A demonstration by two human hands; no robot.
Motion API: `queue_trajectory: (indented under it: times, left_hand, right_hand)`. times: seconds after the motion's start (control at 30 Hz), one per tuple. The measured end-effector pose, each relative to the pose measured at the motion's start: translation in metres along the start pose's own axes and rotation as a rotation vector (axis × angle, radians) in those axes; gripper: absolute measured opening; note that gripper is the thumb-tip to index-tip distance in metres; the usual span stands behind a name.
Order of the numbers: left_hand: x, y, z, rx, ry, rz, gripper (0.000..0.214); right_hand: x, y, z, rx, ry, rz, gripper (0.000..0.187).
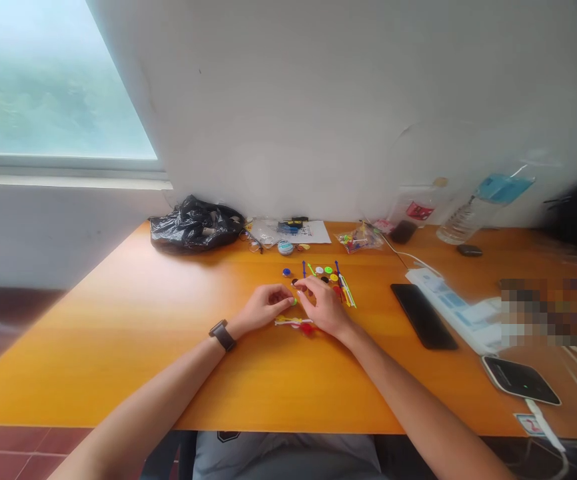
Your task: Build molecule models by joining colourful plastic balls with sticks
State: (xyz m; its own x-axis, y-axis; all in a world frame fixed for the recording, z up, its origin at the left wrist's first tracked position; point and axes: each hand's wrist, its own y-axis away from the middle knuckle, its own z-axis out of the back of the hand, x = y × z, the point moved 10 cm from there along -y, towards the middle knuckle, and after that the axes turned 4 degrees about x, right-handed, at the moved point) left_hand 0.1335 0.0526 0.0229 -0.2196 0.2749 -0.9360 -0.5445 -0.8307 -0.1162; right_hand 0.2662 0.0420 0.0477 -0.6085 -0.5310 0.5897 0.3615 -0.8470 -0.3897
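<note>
Both my hands rest close together at the middle of the orange table. My left hand, with a dark watch on the wrist, has its fingers curled in a pinch on a small green piece. My right hand is also curled, its fingertips meeting the left hand's over a small dark piece I cannot make out. Just beyond the fingers lie several small coloured discs and thin coloured sticks. A red piece with a white and yellow stick lies under my right hand.
A black plastic bag sits at the back by the wall, with a paper sheet and a clear bag of coloured pieces. To the right lie a black phone, a white power strip, a second device and a water bottle.
</note>
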Motion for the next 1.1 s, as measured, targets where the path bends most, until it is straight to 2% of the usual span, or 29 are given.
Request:
queue_trajectory:
  times: [0.13,0.4,0.5,0.67,0.9,1.1]
  left_hand:
    - [0.001,0.0,0.0,0.0,-0.009,0.01,0.042]
    - [0.001,0.0,-0.001,0.003,-0.048,0.002,0.039]
    - [0.003,0.0,-0.002,0.008,-0.066,-0.002,0.038]
    - [0.003,0.001,-0.005,0.022,-0.098,-0.017,0.033]
    - [-0.003,0.002,-0.007,0.027,-0.16,-0.089,0.024]
    - [-0.016,0.005,-0.011,0.052,-0.265,-0.168,0.016]
  right_hand:
    - [-0.001,0.0,-0.003,0.046,0.12,-0.005,0.028]
    - [0.001,0.003,-0.009,0.125,0.178,-0.008,0.026]
    - [0.001,0.002,-0.01,0.135,0.174,-0.017,0.013]
    - [0.004,0.001,-0.011,0.153,0.179,0.001,0.013]
    - [0.004,0.002,-0.018,0.218,0.193,0.003,0.017]
    - [0.006,0.002,-0.021,0.262,0.235,0.013,0.018]
